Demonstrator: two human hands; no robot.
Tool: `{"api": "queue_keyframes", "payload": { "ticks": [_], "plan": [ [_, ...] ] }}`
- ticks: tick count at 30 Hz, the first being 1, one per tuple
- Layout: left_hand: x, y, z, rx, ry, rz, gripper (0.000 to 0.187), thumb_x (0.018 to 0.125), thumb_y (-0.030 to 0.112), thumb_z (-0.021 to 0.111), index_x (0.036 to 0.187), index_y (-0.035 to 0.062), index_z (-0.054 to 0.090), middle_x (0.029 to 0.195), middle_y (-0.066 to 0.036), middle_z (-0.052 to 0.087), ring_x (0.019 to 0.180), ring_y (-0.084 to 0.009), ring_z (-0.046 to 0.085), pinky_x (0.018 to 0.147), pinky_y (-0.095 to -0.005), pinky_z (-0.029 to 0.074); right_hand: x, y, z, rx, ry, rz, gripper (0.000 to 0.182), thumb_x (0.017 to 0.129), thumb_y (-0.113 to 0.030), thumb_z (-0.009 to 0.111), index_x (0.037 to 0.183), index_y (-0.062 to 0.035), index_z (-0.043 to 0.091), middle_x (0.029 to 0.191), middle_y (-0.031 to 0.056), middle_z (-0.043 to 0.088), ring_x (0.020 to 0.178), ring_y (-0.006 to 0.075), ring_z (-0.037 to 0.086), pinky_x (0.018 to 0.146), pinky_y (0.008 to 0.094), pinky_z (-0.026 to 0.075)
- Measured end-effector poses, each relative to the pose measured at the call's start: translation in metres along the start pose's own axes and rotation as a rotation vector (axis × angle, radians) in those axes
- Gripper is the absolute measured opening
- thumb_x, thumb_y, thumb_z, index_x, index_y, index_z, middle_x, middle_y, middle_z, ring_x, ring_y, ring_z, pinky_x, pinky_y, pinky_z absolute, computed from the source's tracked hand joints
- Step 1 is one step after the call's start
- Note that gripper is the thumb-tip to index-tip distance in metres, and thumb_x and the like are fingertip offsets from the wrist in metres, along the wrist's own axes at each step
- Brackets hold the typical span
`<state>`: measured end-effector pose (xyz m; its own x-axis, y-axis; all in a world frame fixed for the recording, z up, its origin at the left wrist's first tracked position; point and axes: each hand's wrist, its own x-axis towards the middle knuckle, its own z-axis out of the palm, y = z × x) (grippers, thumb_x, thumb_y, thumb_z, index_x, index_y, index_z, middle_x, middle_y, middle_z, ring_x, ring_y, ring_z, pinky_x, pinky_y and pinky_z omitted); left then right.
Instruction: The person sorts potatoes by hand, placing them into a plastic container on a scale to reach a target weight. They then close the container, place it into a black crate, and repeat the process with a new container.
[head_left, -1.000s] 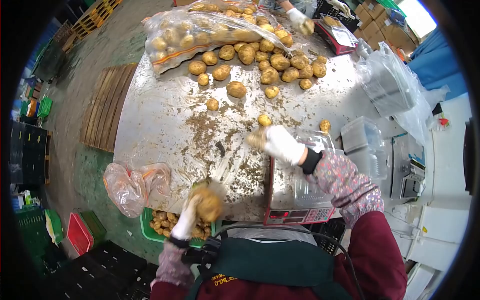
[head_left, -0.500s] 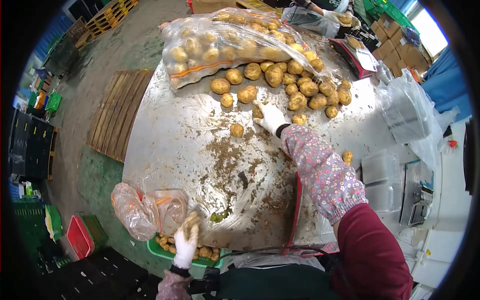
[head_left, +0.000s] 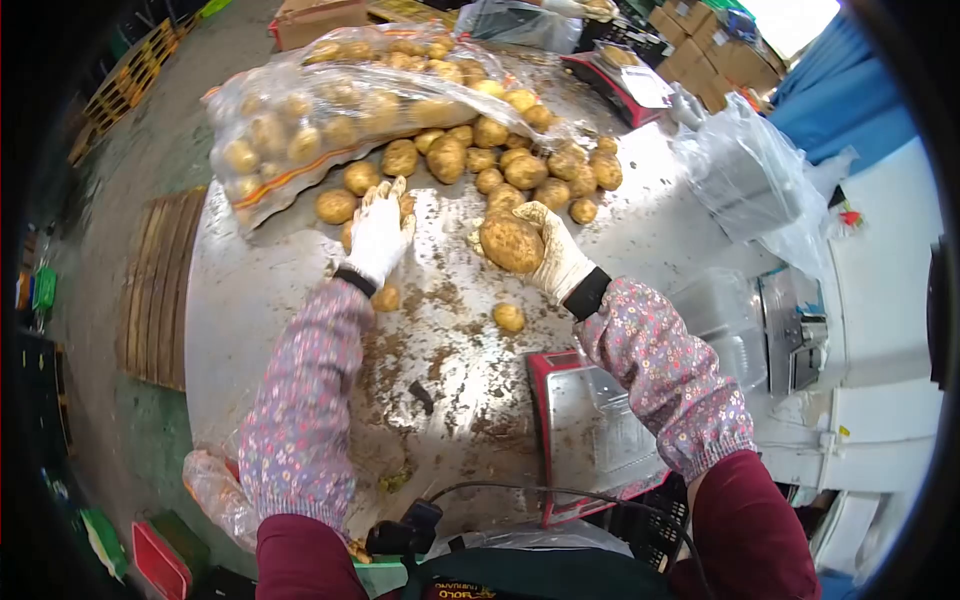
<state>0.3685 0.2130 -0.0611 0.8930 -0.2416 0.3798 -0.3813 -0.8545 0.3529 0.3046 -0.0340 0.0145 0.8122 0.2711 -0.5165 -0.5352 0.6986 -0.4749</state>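
My right hand, in a dirty white glove, is closed around a large brown potato held above the metal table. My left hand, also gloved, reaches to the front of the potato pile with its fingers stretched out over a potato partly hidden under it. Just beside its fingers sits another potato. Near the left wrist lies a small potato. A further small potato rests below my right hand. Behind both hands, loose potatoes spill from a large clear plastic bag.
Soil and scraps cover the metal table. A red-edged scale stands at the near edge, with clear plastic containers to its right. Plastic bags lie at the right. At the back another scale stands near a co-worker's gloved hand.
My left hand has moved from the near left edge up to the potato pile. My right hand has lifted a large potato off the table. The view has shifted to the right.
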Motion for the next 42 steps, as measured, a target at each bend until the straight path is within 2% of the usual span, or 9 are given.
{"api": "queue_keyframes", "payload": {
  "ticks": [2, 8, 11, 17, 21, 28, 34, 38, 42],
  "plan": [
    [0.016, 0.019, 0.011, 0.171, -0.254, -0.075, 0.073, 0.084, 0.031, 0.066, 0.147, 0.0135, 0.035, 0.145, -0.02, 0.043, 0.126, -0.045, 0.046, 0.105, -0.0562, 0.037, -0.017, -0.008, -0.011, -0.036, -0.065, 0.004, 0.045, 0.092, -0.02, 0.047, 0.125, 0.0107, 0.05, 0.12, 0.024, 0.061, 0.105, 0.0371, 0.063, 0.094, 0.0481, 0.053],
    [0.007, 0.017, 0.049, 0.391, -0.387, -0.085, 0.036, 0.088, 0.03, 0.059, 0.119, 0.0128, 0.065, 0.121, -0.022, 0.061, 0.098, -0.0374, 0.062, 0.079, -0.0516, 0.049, -0.027, -0.019, -0.051, -0.103, -0.062, -0.04, 0.044, 0.095, -0.022, 0.045, 0.125, 0.0087, 0.052, 0.121, 0.0259, 0.06, 0.108, 0.038, 0.062, 0.093, 0.048, 0.054],
    [-0.022, 0.029, 0.035, -0.462, -0.391, -0.21, 0.026, 0.093, 0.02, 0.052, 0.109, 0.005, 0.066, 0.102, -0.017, 0.069, 0.091, -0.0312, 0.067, 0.075, -0.0414, 0.054, -0.036, -0.016, -0.058, 0.025, -0.047, 0.002, 0.044, 0.097, -0.026, 0.045, 0.126, 0.0061, 0.052, 0.124, 0.0255, 0.059, 0.111, 0.0377, 0.061, 0.092, 0.0467, 0.055],
    [-0.098, 0.099, -0.018, -1.94, -0.526, -0.716, 0.042, 0.103, 0.037, 0.043, 0.13, 0.0066, 0.051, 0.125, -0.012, 0.06, 0.114, -0.0268, 0.061, 0.095, -0.0447, 0.053, -0.05, -0.008, -0.039, -0.299, -0.232, -0.071, 0.036, 0.093, -0.001, 0.055, 0.128, 0.0013, 0.053, 0.126, 0.0147, 0.059, 0.11, 0.0219, 0.062, 0.092, 0.0368, 0.055],
    [-0.114, 0.138, -0.045, -1.948, -0.545, -0.78, 0.052, 0.1, 0.05, 0.043, 0.138, 0.0137, 0.046, 0.129, -0.006, 0.058, 0.115, -0.024, 0.06, 0.087, -0.047, 0.055, -0.047, 0.015, -0.023, -0.372, -0.146, -0.031, 0.023, 0.095, -0.017, 0.055, 0.111, -0.0034, 0.065, 0.104, 0.0074, 0.068, 0.092, 0.0179, 0.067, 0.082, 0.0311, 0.057],
    [-0.137, 0.153, -0.065, -1.867, -0.746, -0.804, 0.062, 0.093, 0.056, 0.054, 0.141, 0.0183, 0.042, 0.133, -0.009, 0.055, 0.115, -0.0276, 0.06, 0.081, -0.0524, 0.055, -0.063, 0.064, -0.007, -0.593, -0.18, -0.229, 0.016, 0.089, -0.004, 0.062, 0.102, 0.0002, 0.069, 0.094, 0.0068, 0.07, 0.085, 0.014, 0.065, 0.079, 0.028, 0.053],
    [-0.171, 0.162, -0.069, -2.099, -0.552, -0.912, 0.059, 0.091, 0.055, 0.059, 0.137, 0.0199, 0.046, 0.128, -0.008, 0.058, 0.108, -0.0262, 0.063, 0.082, -0.0505, 0.055, -0.065, 0.07, 0.002, -0.389, -0.078, -0.161, 0.026, 0.091, -0.009, 0.063, 0.114, 0.0036, 0.066, 0.102, 0.0075, 0.07, 0.092, 0.0135, 0.064, 0.086, 0.0268, 0.051],
    [-0.188, 0.167, -0.082, -2.102, -0.184, -1.0, 0.054, 0.092, 0.053, 0.059, 0.133, 0.0179, 0.05, 0.12, -0.007, 0.06, 0.107, -0.0254, 0.062, 0.088, -0.0471, 0.054, -0.068, 0.053, -0.007, -1.536, -0.007, -0.95, 0.042, 0.084, -0.027, 0.072, 0.12, -0.0062, 0.064, 0.113, 0.0176, 0.066, 0.109, 0.033, 0.061, 0.097, 0.0389, 0.046],
    [-0.192, 0.162, -0.088, -2.128, 0.078, -0.934, 0.051, 0.094, 0.053, 0.056, 0.127, 0.0139, 0.053, 0.109, -0.006, 0.06, 0.096, -0.0208, 0.061, 0.085, -0.0402, 0.054, -0.141, 0.076, 0.029, -1.74, -0.189, -0.658, 0.073, 0.081, -0.054, 0.068, 0.132, -0.0035, 0.053, 0.118, 0.0252, 0.06, 0.113, 0.0368, 0.057, 0.097, 0.0422, 0.045]
  ]
}}
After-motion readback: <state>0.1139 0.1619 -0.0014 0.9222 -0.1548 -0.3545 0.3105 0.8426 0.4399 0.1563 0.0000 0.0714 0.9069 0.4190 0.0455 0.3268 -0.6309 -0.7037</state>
